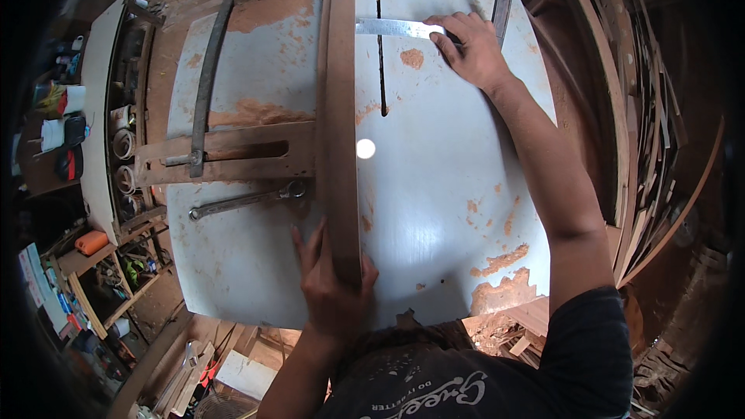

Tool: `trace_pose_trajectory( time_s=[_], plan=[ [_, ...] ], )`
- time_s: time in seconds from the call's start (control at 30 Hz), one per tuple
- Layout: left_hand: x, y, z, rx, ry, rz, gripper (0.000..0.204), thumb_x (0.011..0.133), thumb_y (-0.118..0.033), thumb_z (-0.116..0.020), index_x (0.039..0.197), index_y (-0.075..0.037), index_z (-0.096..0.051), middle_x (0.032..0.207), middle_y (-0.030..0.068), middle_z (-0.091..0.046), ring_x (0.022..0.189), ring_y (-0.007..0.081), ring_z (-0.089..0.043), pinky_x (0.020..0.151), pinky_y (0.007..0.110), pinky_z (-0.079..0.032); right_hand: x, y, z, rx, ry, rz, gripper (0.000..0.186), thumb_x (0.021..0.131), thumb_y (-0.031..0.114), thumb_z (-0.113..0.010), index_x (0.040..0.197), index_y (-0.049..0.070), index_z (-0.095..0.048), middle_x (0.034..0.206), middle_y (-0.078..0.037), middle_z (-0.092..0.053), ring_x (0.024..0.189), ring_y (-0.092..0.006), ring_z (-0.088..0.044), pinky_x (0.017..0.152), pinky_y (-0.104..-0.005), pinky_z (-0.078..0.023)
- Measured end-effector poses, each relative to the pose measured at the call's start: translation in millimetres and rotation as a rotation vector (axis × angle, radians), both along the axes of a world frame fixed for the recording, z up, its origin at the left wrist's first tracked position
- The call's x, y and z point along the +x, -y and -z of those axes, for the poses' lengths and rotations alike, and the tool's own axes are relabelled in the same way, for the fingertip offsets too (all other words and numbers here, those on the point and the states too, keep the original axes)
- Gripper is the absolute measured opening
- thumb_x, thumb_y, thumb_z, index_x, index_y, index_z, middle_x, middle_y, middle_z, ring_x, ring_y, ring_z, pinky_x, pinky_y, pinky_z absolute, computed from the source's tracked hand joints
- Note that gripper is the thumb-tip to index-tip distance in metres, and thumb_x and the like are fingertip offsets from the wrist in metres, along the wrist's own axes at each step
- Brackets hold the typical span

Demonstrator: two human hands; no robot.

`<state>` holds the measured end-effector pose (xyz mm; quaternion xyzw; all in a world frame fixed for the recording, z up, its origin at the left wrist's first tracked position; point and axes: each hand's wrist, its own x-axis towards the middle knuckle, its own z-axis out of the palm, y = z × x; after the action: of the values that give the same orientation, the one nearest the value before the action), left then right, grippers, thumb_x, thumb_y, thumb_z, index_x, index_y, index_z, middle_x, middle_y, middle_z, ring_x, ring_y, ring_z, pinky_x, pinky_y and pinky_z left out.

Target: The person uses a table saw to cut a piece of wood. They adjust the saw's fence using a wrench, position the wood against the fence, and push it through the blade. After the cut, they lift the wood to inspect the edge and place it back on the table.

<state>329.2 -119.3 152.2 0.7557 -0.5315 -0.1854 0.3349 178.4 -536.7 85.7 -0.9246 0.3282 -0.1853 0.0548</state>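
At 1 o'clock, the person's right hand [475,50] pinches a flat steel ruler [400,28] between thumb and forefinger, its other fingers curled. Fine marks run along the ruler, too small to read. It lies crosswise over a narrow dark slot [382,77], its far end reaching a long wooden board [340,109] that runs from 12 toward 6 o'clock. Just beside the right hand is a dark rectangular block [502,19]; whether it joins the ruler is hidden. Near 7 o'clock, the left hand [335,287] grips the board's near end, fingers on one side, thumb on the other. Beneath everything is a pale surface [450,209] with brown patches. At 9 o'clock on it lies a wrench [244,203], below a slotted wooden bar [174,147]; a dark metal strap [211,81] is at 10. At 6 o'clock, pale printed lettering curves across a dark shirt [497,357]. Thin wooden strips [656,124] stack at 3 o'clock.
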Motion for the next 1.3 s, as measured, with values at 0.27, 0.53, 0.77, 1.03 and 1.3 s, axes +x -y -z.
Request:
trace_pose_trajectory(
  time_s=[0.27,0.53,0.77,1.03,1.3],
  plan=[
    [2.3,-2.9,8.8,-0.023,0.027,0.046,0.065,0.085,-0.013,-0.075,0.144,0.009,-0.06,0.138,0.0319,-0.067,0.134,0.0499,-0.062,0.13,0.068,-0.029,-1.3,2.1,6.8,-0.004,0.054,-0.042,0.026,0.105,0.024,-0.068,0.129,0.021,-0.075,0.113,-0.007,-0.072,0.111,-0.0309,-0.063,0.099,-0.0466,-0.044],
    [1.8,-1.5,22.2,-0.052,-0.08,-0.027,0.075,0.082,-0.017,-0.081,0.145,0.015,-0.056,0.138,0.0335,-0.066,0.139,0.0459,-0.059,0.132,0.067,-0.028,-8.5,-39.4,-20.5,0.145,0.194,0.432,0.035,0.108,0.034,-0.067,0.133,0.011,-0.073,0.113,-0.024,-0.077,0.104,-0.0447,-0.074,0.092,-0.0504,-0.058],
    [0.2,0.1,15.9,-0.15,-0.052,-0.083,0.068,0.083,-0.015,-0.081,0.141,0.012,-0.06,0.138,0.0304,-0.067,0.136,0.0441,-0.061,0.132,0.066,-0.027,-50.8,-138.3,-38.9,0.19,-0.069,0.523,0.046,0.108,0.04,-0.066,0.122,-0.003,-0.071,0.109,-0.028,-0.075,0.103,-0.0493,-0.072,0.091,-0.0558,-0.057],
    [-0.8,-5.6,23.0,-0.071,0.028,-0.018,0.076,0.086,-0.026,-0.084,0.143,0.015,-0.056,0.143,0.0311,-0.063,0.144,0.0425,-0.054,0.135,0.063,-0.021,60.7,-192.2,-138.3,0.123,0.077,0.067,0.032,0.106,0.032,-0.066,0.119,0.003,-0.073,0.115,-0.021,-0.074,0.109,-0.0436,-0.07,0.097,-0.0522,-0.057],
    [-1.8,-0.1,24.3,-0.23,-0.024,-0.033,0.072,0.086,-0.026,-0.083,0.145,0.007,-0.058,0.145,0.0285,-0.06,0.145,0.0478,-0.051,0.127,0.057,-0.037,225.7,-296.4,-115.3,0.103,-0.523,-0.682,0.027,0.1,0.01,-0.061,0.123,-0.002,-0.069,0.124,-0.024,-0.074,0.114,-0.0464,-0.072,0.097,-0.0513,-0.061]
  ],
)
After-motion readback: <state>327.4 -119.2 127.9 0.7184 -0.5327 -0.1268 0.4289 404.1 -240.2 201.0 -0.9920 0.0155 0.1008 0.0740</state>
